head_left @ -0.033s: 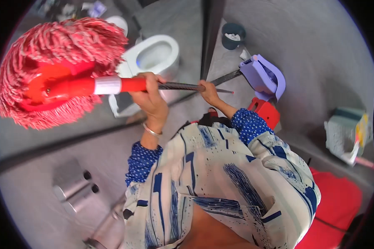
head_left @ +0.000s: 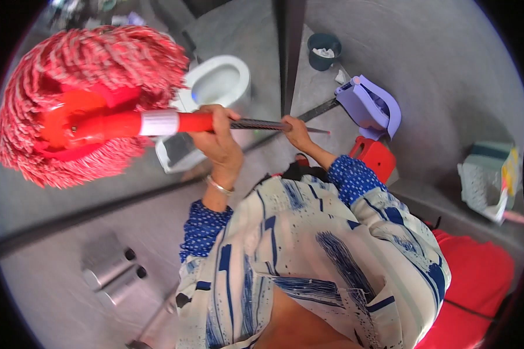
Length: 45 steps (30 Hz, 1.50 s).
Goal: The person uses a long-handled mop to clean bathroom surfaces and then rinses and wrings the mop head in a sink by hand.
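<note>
I hold a mop (head_left: 90, 110) up off the floor, its red and pale string head spread out at the left. The dark patterned shaft runs rightward from the red socket and ends in a small red tip. My left hand (head_left: 218, 139), with a bangle at its wrist, is wrapped round the red collar where the shaft begins. Farther along, my right hand (head_left: 297, 132) grips the dark shaft near its end. Partly behind the mop head and my left hand is a white toilet (head_left: 218, 81) with its bowl showing.
A dark bin (head_left: 325, 52) with white paper in it stands at the back. Near it lie a purple plastic object (head_left: 368, 107) and a red one (head_left: 375, 157). A grey-white basket (head_left: 486, 180) is at the right. Two metal cylinders (head_left: 113, 276) are at the lower left.
The mop and both my hands sit slightly farther right in the picture. My grip on the mop is the same.
</note>
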Motion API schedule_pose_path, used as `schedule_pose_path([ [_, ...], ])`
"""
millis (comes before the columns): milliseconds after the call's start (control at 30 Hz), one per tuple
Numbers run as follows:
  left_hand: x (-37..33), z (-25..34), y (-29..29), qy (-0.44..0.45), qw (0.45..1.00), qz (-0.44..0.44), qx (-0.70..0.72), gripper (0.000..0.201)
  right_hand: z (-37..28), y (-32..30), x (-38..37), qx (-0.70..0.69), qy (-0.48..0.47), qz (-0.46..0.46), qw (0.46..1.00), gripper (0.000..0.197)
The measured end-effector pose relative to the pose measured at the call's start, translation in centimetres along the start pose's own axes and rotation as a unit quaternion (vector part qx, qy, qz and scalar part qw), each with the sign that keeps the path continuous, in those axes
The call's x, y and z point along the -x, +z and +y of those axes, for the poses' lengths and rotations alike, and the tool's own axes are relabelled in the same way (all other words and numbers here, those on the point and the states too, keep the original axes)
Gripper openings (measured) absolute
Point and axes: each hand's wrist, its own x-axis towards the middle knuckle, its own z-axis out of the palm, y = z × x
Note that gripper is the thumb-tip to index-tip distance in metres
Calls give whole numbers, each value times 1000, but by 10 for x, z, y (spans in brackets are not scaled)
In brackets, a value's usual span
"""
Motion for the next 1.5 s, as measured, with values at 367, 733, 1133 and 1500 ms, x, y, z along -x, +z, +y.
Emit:
schedule_pose_path([
  [367, 4, 7, 93, 42, 961, -264, 68, 17, 0, -48, 31, -28, 117, 227, 966, 7],
  [733, 0, 63, 181, 73, 874, -479, 33, 28, 39, -93, 34, -153, 85, 358, 917, 11],
  [1133, -34, -31, 188, 122, 928, -352, 13, 26, 42, -207, -22, -6, 153, 463, 873, 17],
  [1500, -57, -100, 166, -33, 977, -153, -146, 21, 81, -261, -65, 24, 53, 408, 911, 12],
])
